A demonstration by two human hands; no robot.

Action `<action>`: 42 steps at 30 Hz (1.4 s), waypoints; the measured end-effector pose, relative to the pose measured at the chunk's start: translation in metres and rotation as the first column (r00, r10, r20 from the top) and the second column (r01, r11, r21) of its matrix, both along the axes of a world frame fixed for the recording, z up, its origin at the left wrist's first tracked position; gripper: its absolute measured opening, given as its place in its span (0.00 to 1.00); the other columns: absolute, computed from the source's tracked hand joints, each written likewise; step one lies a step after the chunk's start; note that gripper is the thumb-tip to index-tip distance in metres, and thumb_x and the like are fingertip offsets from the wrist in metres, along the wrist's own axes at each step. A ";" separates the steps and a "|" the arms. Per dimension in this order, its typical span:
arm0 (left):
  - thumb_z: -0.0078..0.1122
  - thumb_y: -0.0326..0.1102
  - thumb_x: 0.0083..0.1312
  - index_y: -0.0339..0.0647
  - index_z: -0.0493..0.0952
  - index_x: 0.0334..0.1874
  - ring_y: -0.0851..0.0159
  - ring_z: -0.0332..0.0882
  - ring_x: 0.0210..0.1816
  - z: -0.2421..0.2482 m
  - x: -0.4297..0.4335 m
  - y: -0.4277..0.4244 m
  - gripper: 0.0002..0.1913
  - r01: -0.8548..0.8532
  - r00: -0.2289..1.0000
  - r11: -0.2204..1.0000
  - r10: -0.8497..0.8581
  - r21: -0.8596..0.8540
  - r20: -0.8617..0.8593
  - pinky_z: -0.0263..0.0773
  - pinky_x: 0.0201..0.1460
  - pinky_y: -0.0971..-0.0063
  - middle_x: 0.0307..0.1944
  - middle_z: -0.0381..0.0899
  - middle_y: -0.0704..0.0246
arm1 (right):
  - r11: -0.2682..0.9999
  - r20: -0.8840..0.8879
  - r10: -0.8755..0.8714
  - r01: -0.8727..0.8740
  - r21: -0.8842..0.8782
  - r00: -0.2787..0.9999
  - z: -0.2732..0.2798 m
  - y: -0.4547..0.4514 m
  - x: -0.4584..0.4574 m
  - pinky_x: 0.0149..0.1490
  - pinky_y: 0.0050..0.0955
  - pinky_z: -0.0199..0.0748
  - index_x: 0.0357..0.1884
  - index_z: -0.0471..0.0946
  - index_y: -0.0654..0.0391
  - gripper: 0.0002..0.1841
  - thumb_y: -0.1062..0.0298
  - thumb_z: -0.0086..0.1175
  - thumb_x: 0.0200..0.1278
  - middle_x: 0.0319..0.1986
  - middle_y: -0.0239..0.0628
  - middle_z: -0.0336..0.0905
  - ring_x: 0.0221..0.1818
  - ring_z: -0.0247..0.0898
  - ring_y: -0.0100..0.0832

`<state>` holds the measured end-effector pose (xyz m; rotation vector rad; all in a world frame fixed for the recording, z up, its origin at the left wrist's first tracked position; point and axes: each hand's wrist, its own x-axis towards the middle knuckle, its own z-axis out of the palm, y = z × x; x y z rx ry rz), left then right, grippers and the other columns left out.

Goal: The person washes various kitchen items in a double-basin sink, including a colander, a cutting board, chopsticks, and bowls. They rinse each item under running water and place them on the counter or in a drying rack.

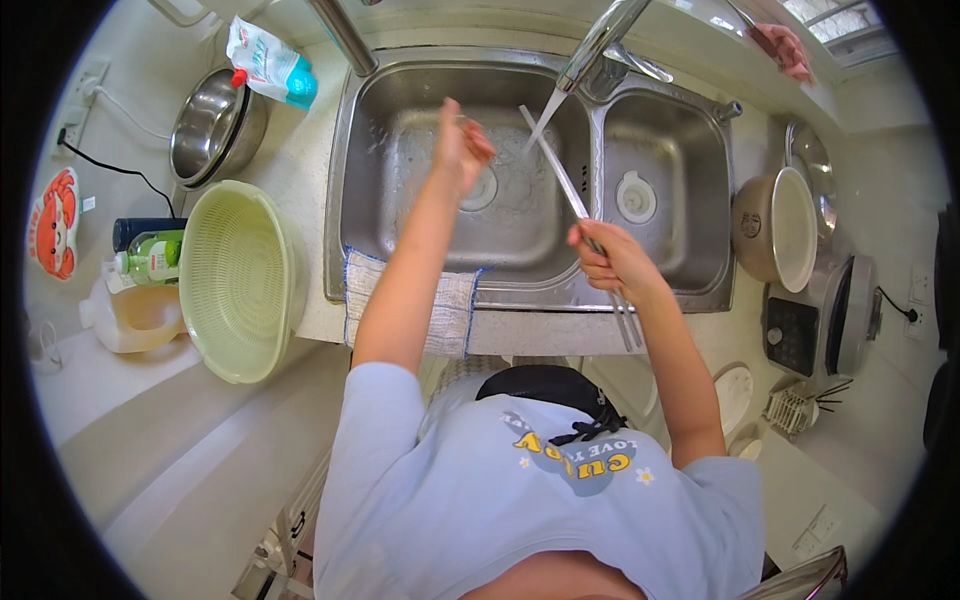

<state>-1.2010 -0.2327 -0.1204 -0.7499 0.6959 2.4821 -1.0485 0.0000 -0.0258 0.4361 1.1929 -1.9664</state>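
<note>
My right hand [616,259] grips a pair of long metal chopsticks [564,176] about their middle, over the divider between the two sink basins. Their far tips slant into the running water [545,120] under the faucet [600,45], while the other ends stick out below my fist past the counter edge. Above the large stainless-steel basin [405,240], my left hand [461,150] is raised with the thumb extended and the fingers loosely curled. I see nothing held in it. A wet drain [480,189] lies partly behind that hand.
A woven cloth [450,300] drapes over the sink's front edge beneath my left forearm. Left of the sink stand a green plastic colander [240,285], steel bowls [214,127] and a refill pouch [270,64]. At right are the small basin [667,157], a pot [776,225] and a cooker [817,322].
</note>
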 end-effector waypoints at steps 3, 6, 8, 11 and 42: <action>0.44 0.57 0.71 0.48 0.69 0.26 0.70 0.77 0.29 -0.001 0.076 0.042 0.22 0.263 0.926 0.900 -0.336 -0.347 -0.170 0.71 0.34 0.73 0.32 0.81 0.66 | 0.988 0.017 0.136 -0.134 -0.070 0.991 -0.035 -0.021 -0.021 0.18 0.18 0.55 0.38 0.72 0.58 0.16 0.56 0.40 0.74 0.17 0.24 0.60 0.14 0.54 0.17; 0.41 0.51 0.73 0.47 0.69 0.27 0.67 0.80 0.33 0.000 0.103 0.029 0.19 0.242 0.925 0.850 -0.348 -0.468 -0.153 0.73 0.41 0.71 0.29 0.82 0.63 | 0.981 -0.037 0.186 -0.188 -0.049 0.982 -0.065 -0.036 -0.030 0.37 0.26 0.72 0.46 0.74 0.61 0.18 0.54 0.42 0.74 0.30 0.33 0.74 0.30 0.71 0.25; 0.39 0.46 0.75 0.44 0.67 0.28 0.62 0.80 0.28 0.002 0.106 0.005 0.18 0.082 0.941 0.833 -0.246 -0.548 -0.234 0.74 0.33 0.74 0.20 0.78 0.65 | 0.963 -0.217 0.267 -0.254 0.089 0.939 -0.079 -0.041 -0.056 0.64 0.37 0.66 0.55 0.72 0.67 0.25 0.52 0.44 0.73 0.50 0.47 0.76 0.55 0.71 0.37; 0.39 0.45 0.74 0.44 0.66 0.27 0.59 0.81 0.28 0.009 0.114 -0.046 0.17 0.125 0.971 0.888 -0.200 -0.442 -0.128 0.79 0.31 0.68 0.15 0.73 0.67 | 0.976 0.005 -0.195 0.195 -0.097 0.981 -0.093 -0.043 -0.112 0.65 0.38 0.68 0.55 0.68 0.75 0.24 0.59 0.42 0.74 0.52 0.59 0.72 0.57 0.70 0.47; 0.44 0.51 0.73 0.43 0.66 0.34 0.72 0.68 0.16 0.046 0.189 -0.135 0.17 0.281 0.952 0.860 -0.305 -0.425 0.013 0.70 0.15 0.73 0.17 0.62 0.75 | 0.950 -0.035 -0.199 0.184 -0.251 0.979 -0.089 -0.129 -0.138 0.71 0.41 0.58 0.64 0.55 0.77 0.28 0.60 0.38 0.75 0.62 0.61 0.59 0.67 0.56 0.53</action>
